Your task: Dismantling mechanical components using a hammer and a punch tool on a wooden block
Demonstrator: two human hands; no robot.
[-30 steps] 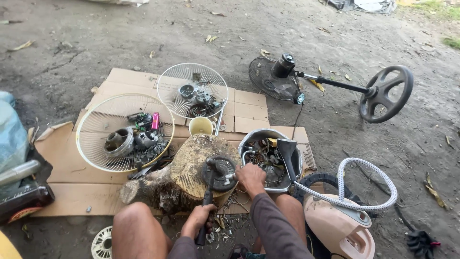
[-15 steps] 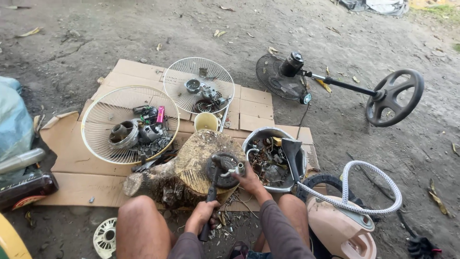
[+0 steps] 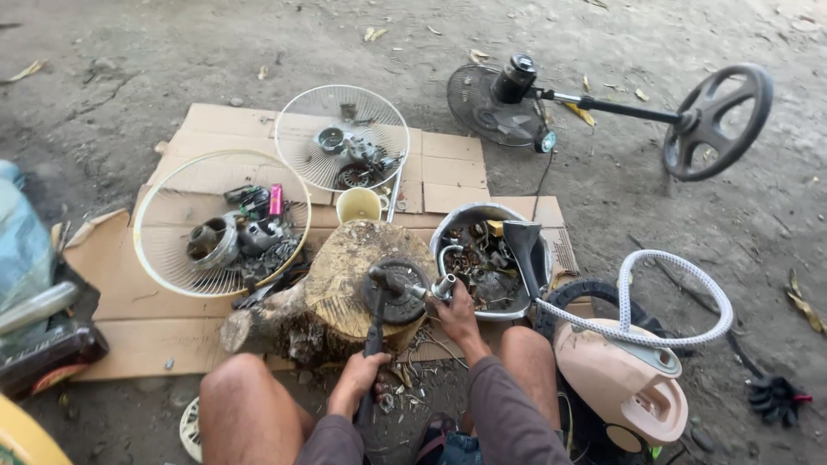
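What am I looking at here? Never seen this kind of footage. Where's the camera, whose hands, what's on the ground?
There is no machine: a person sits on bare dirt with a camera on their head looking down, so the knees and both hands are the wearer's own. The left hand grips the dark handle of a hammer-like tool whose head rests on a round dark metal part. The right hand steadies that part by its shaft on a tree stump used as a block. Around it, on flattened cardboard, lie two wire fan guards holding small salvaged parts, a cup and a metal basin of scrap. To the right are a pink vacuum cleaner with hose and a stand fan lying down.
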